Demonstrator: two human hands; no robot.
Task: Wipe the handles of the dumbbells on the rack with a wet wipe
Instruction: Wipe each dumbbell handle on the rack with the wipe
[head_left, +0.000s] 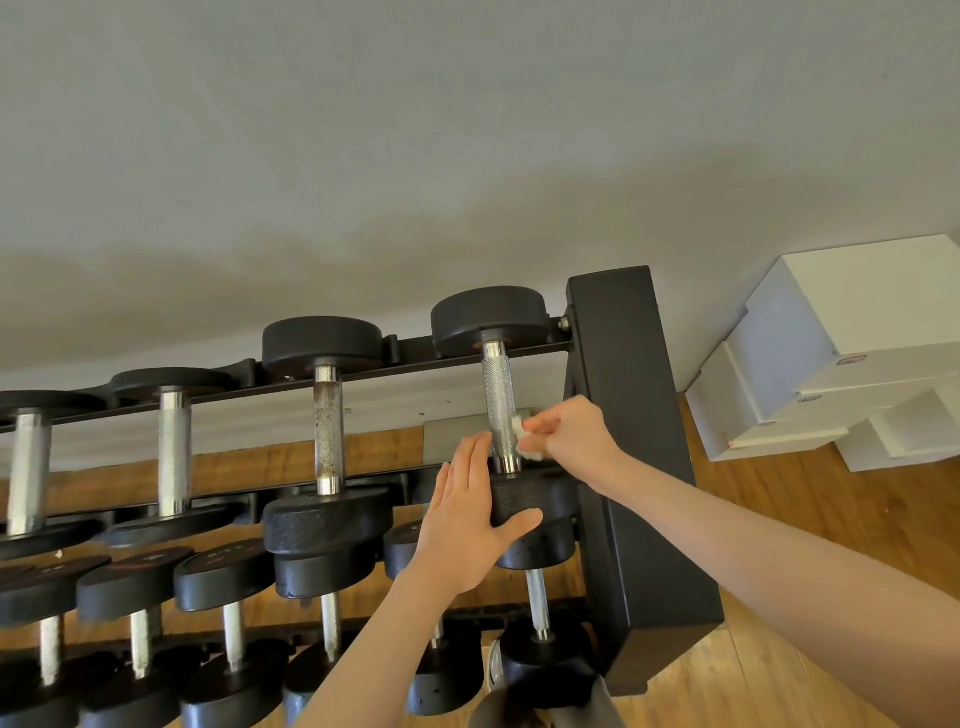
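In the head view, a wet wipe (524, 439) is pinched by the right hand (569, 441) against the knurled handle (500, 410) of the rightmost top-row dumbbell on the rack (618, 415). Its near weight (540, 506) is steadied by the left hand (470, 525), fingers straight.

Black-ended dumbbells (328, 426) lie in rows on a black rack (618, 426), steel handles running near to far; a crumpled white wet wipe (525, 440) presses against the rightmost top-row handle (500, 410)

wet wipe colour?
White wet wipe, pinched in the right hand; head view.
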